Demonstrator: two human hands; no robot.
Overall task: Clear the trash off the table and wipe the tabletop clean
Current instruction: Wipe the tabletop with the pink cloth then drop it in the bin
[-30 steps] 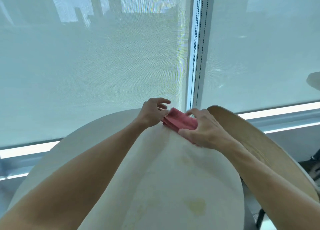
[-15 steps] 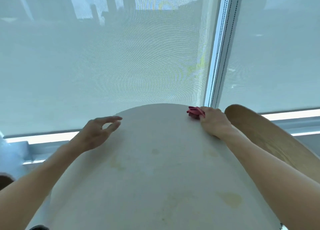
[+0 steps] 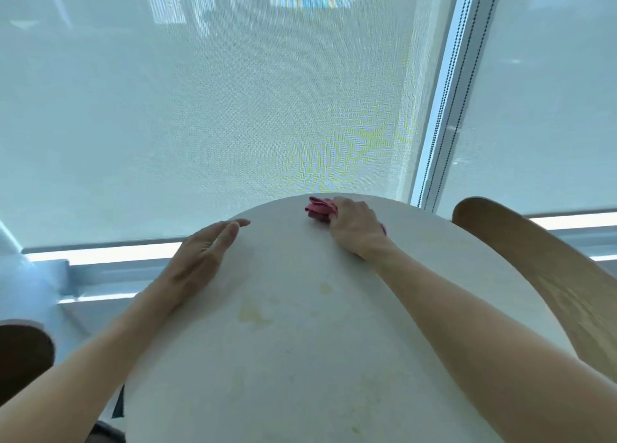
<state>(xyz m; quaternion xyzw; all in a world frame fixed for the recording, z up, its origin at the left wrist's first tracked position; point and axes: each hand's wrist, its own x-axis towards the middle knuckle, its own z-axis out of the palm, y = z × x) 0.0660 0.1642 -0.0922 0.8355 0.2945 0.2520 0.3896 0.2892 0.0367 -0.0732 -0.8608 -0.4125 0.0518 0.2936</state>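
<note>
A round white table (image 3: 300,359) fills the lower middle of the view. Yellowish stains (image 3: 252,312) mark its surface near the centre. My right hand (image 3: 355,230) grips a bunched red cloth (image 3: 317,208) and holds it down near the table's far edge. Only the cloth's left part shows; the rest lies under my fingers. My left hand (image 3: 203,259) lies flat with straight fingers on the table's left edge, holding nothing.
A curved wooden chair back (image 3: 534,262) stands close to the table's right side. A dark round object (image 3: 23,355) sits at the lower left. Behind the table are a window with a mesh blind (image 3: 233,108) and bead chains (image 3: 447,108).
My left hand let go of the cloth, swung left and now lies flat on the table edge. My right hand slid the cloth from the table's far right edge toward the middle.
</note>
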